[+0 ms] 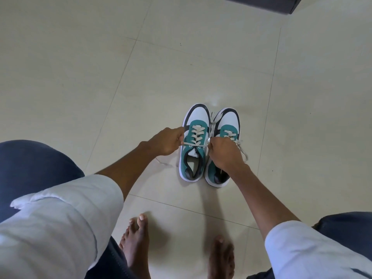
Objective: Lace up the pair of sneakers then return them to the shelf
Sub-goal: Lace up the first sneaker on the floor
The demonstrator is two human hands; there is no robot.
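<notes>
Two teal, white and black sneakers stand side by side on the tiled floor, toes pointing away from me. The left sneaker (193, 158) has its white lace (196, 133) crossed through several eyelets. My left hand (167, 140) pinches one lace end at the shoe's left side. My right hand (225, 154) grips the other end, pulled taut across the top eyelets, and covers part of the right sneaker (226, 121). The right sneaker's lace looks loose, with ends trailing on both sides of it.
My bare feet (136, 242) stand on the cream floor tiles (100, 77) close in front of the shoes. My knees in dark trousers frame both lower corners. A dark piece of furniture (261, 3) shows at the top right edge.
</notes>
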